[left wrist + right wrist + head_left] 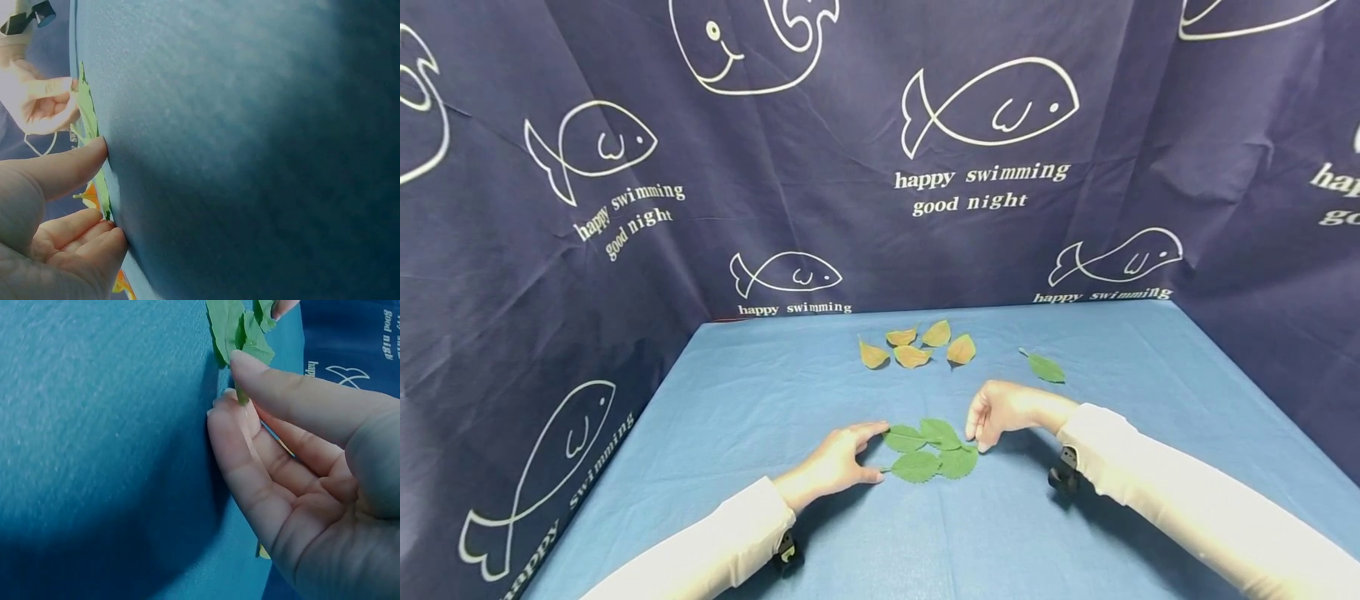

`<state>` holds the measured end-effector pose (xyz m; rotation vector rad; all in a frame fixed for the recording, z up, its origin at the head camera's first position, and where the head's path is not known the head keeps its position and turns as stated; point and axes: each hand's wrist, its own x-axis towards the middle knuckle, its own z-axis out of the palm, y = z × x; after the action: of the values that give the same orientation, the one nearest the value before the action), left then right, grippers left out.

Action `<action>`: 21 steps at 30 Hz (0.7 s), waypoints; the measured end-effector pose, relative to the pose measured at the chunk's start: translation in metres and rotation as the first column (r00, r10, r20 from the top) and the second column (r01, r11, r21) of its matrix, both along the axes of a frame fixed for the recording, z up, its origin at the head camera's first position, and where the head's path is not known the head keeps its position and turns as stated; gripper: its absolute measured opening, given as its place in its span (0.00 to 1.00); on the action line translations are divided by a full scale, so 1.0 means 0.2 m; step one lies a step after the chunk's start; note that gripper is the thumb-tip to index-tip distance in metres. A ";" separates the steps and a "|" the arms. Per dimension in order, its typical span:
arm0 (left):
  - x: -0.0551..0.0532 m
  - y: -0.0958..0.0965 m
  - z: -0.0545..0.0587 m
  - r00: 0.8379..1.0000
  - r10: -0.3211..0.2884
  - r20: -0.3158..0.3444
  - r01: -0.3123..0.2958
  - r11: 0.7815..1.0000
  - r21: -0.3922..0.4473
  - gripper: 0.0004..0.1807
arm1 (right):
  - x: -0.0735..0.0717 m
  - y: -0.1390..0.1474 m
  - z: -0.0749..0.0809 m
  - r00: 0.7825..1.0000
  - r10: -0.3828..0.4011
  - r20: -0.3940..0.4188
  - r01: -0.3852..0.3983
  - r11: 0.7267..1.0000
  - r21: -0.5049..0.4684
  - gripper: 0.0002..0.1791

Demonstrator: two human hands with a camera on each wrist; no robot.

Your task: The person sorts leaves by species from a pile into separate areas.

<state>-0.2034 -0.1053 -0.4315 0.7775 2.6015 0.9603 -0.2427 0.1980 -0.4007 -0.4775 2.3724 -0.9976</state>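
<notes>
Several green leaves lie grouped on the blue cloth between the two hands. My left hand point(835, 462) spreads its thumb and fingers at the group's left side, fingertip right at the upper left leaf point(904, 439) and thumb by the stem of the lower left leaf point(916, 467). At the right end, my right hand point(1003, 410) has curled fingers and pinches the stem end of the lower right leaf point(958, 462); that stem point(241, 395) runs between thumb and fingertips in the right wrist view. The upper right leaf point(940, 432) overlaps its neighbours.
Several yellow-orange leaves point(912, 357) lie farther back on the blue cloth point(760, 383). A single green leaf point(1047, 368) lies beyond the right hand. Dark blue curtains point(865, 225) with white fish drawings stand behind and at both sides.
</notes>
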 end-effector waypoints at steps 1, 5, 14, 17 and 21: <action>0.00 0.00 0.00 1.000 -0.004 -0.010 0.004 1.000 -0.006 0.39 | 0.00 0.00 0.00 1.000 0.006 -0.005 -0.006 1.000 0.009 0.11; 0.00 0.00 -0.01 1.000 -0.006 -0.020 0.006 1.000 -0.008 0.39 | 0.01 -0.01 0.00 1.000 0.005 -0.029 -0.004 0.999 0.037 0.09; 0.01 0.00 -0.03 1.000 -0.007 -0.011 0.007 1.000 0.006 0.39 | 0.01 0.01 -0.03 1.000 -0.018 0.024 0.017 1.000 0.018 0.08; 0.00 0.00 -0.03 1.000 -0.007 -0.013 0.008 1.000 0.016 0.39 | 0.00 0.02 -0.03 0.999 -0.017 0.035 0.018 1.000 -0.004 0.08; 0.00 0.00 -0.01 1.000 -0.005 -0.009 0.006 1.000 0.020 0.39 | 0.00 0.03 -0.02 0.999 -0.017 0.047 0.018 1.000 -0.022 0.08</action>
<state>-0.2030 -0.1062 -0.4344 0.7949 2.5995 0.9851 -0.2424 0.2045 -0.4040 -0.4372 2.3304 -1.0332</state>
